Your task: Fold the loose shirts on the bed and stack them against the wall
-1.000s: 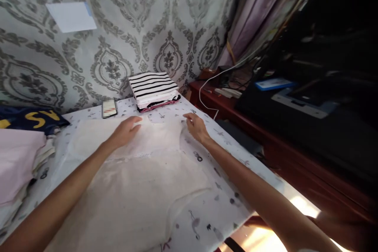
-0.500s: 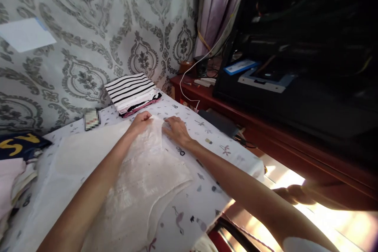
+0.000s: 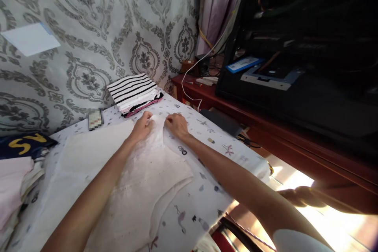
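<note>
A thin cream-white garment (image 3: 141, 189) lies spread over the patterned tablecloth, its lower right edge curved and doubled. My left hand (image 3: 143, 128) is closed on the garment's far narrow end, thumb and fingers pinching the cloth. Opposite it, my right hand (image 3: 177, 126) pinches the right corner of that same end, which is pulled fairly flat between the two hands. My left forearm covers part of the garment, so some of its left side is hidden.
Just beyond my hands sits a folded stack of clothes with a striped top piece (image 3: 132, 92). A small blurred item (image 3: 95, 119) stands near the wall. More clothes (image 3: 14, 189) are heaped at left. A red-brown cabinet (image 3: 295, 134) with a dark screen (image 3: 310, 47) borders the right side.
My right fingers have closed on the garment's far right corner, where they were looser before. The far end now looks flatter and straighter. The view has shifted slightly.
</note>
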`<state>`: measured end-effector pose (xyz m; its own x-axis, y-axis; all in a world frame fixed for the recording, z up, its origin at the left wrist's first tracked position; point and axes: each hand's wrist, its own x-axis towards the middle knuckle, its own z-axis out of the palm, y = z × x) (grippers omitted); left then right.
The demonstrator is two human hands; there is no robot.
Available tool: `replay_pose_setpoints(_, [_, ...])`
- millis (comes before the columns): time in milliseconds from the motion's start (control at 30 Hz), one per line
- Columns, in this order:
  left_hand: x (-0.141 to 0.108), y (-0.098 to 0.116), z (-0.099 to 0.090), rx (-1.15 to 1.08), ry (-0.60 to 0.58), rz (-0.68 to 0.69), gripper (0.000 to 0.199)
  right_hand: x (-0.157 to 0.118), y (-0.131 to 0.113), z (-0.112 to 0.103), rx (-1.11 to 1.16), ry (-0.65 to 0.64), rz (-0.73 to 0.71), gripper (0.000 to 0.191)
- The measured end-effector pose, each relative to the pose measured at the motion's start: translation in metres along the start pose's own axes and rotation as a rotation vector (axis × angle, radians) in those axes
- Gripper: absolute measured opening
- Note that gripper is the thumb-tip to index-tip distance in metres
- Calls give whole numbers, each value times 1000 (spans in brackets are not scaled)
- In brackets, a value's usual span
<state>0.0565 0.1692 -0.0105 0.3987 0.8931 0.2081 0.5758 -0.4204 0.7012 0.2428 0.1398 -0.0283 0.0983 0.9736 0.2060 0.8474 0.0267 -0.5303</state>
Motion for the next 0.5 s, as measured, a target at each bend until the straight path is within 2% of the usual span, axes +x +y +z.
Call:
replay_pose_setpoints(67, [-11,2,3,220,97,143,26,1,0,1,-6,1,11,28])
replay_pose_setpoints(100, [-17,3,5,303,104,201,27,1,0,2,-3,-1,15,28])
replay_pose_setpoints(167, [-27,3,8,395,8,269,29,1,0,5,15,-10,11,27])
replay_pose_setpoints(267, [-32,0,15,457,-203,256,39,0,2,9,80,8,-33,41])
replay_pose_setpoints(333, [-33,-3,18,481,-277,201,46,-2,4,12,136,24,-85,47])
replay_pose_setpoints(433, [-40,4,17,450,-241,167,48,-5,9,12,225,32,-131,47])
replay_pose_setpoints(500, [-53,20,15,375,-202,203,43,-7,14,10,306,36,-109,43])
